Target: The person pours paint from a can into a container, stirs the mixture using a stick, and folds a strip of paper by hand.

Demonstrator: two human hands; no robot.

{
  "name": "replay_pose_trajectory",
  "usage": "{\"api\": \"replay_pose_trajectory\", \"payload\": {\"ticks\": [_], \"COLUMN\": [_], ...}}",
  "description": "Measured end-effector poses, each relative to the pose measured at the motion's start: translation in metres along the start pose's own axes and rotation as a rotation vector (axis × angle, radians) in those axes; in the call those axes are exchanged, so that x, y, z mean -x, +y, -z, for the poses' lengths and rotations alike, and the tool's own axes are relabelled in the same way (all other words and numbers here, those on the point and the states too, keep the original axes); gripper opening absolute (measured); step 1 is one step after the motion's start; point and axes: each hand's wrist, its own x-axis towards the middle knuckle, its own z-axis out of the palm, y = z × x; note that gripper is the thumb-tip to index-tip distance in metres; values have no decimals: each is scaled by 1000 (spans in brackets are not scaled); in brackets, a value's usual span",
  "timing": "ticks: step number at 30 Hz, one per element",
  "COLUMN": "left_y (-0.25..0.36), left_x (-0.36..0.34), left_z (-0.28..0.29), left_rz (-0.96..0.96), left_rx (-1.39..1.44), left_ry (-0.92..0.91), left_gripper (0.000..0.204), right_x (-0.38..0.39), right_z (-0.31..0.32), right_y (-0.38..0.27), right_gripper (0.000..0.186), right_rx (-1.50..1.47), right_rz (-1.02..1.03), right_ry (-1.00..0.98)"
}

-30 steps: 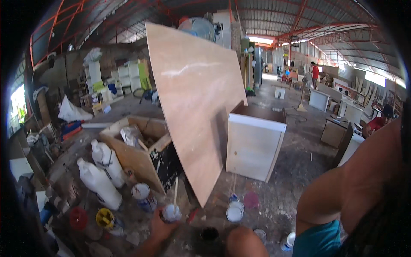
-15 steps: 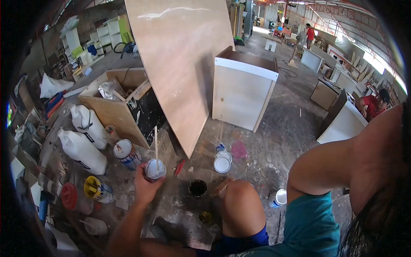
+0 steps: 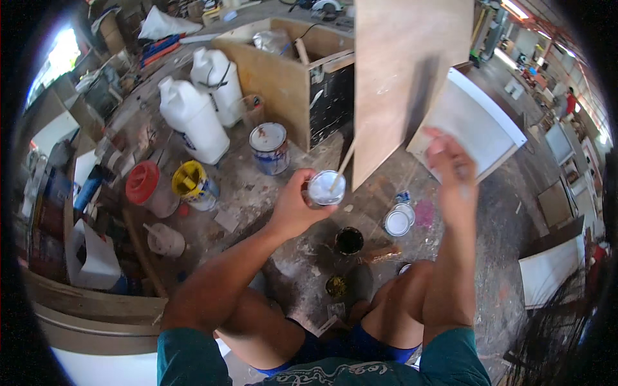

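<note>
Left hand (image 3: 297,204) grips a small cup (image 3: 325,188) of white paint, raised over the floor (image 3: 270,244), a stick (image 3: 343,168) leaning in it. Right hand (image 3: 452,168) is lifted to the cup's right, well apart from it, fingers loose and blurred, holding nothing visible. Below sit a black pot (image 3: 349,240) and a white tin (image 3: 396,222); a plywood sheet (image 3: 405,71) stands behind.

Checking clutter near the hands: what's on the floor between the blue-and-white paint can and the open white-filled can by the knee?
Head view: between the paint can and the open white can, the left hand holds up a small white-filled cup with a stick; beneath is paint-spattered floor.
</note>
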Motion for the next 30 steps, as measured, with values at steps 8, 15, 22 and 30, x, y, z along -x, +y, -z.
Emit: {"api": "replay_pose_trajectory", "payload": {"ticks": [8,15,22,30], "left_y": [-32,-37,-39,-56], "left_x": [11,16,10,5], "left_z": [-6,-4,2,11], "left_rz": [-71,-30,9,-6], "left_rx": [0,-74,-105,-157], "left_ry": [-114,-145,-94,11], "left_gripper": [73,73,72,71], "right_x": [31,27,26,18], "right_z": [-91,-105,-112,-141], "right_y": [55,59,57,72], "right_gripper": [29,18,14,14], "right_rx": [-9,315,180,184], "right_rz": [-90,229,173,162], "right_ry": [-395,-356,-644,-490]}}
